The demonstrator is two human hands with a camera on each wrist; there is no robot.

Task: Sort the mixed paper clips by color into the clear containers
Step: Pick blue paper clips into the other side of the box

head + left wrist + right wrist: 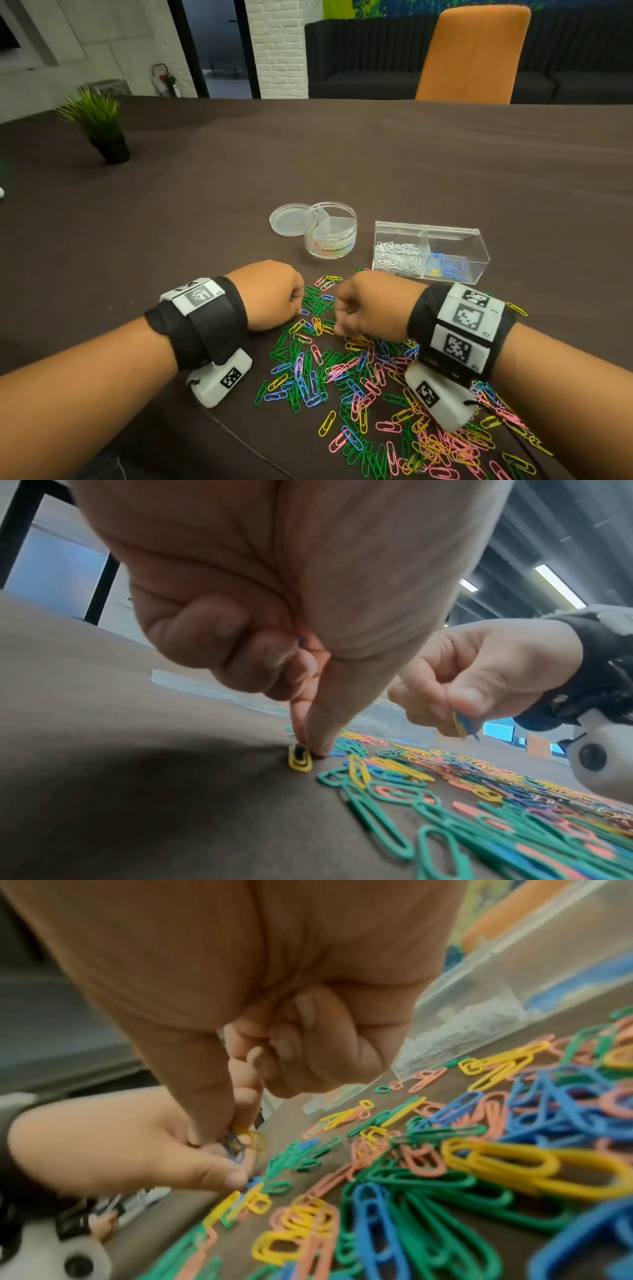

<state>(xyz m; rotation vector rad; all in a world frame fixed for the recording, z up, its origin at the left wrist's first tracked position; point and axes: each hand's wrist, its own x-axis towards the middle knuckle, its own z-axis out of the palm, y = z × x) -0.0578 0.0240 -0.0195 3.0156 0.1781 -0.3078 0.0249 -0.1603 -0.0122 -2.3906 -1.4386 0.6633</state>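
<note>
Green, blue, pink and yellow paper clips [356,387] lie spread over the brown table [205,192], the heap nearest the person and running under both wrists. Just beyond its far edge the two hands work side by side, nearly touching. The left hand [272,294] has its thumb and forefinger tips pressed down on a yellow clip [300,758] with a blue one nested in it, flat on the cloth at the left rim of the heap; its other fingers are curled into the palm, where a dark bit of another clip shows. The right hand [371,308], to the right of that pinch and raised off the table, nips a small bunch of yellow and blue clips [462,725] between thumb and forefinger, the remaining fingers folded in. Past the right hand stands the rectangular clear box [479,253], white clips [397,260] in its left compartment and blue clips [445,267] in the right. Beyond the gap between the hands sits the round divided jar [330,251], its lid [289,219] lying against its left side.
</note>
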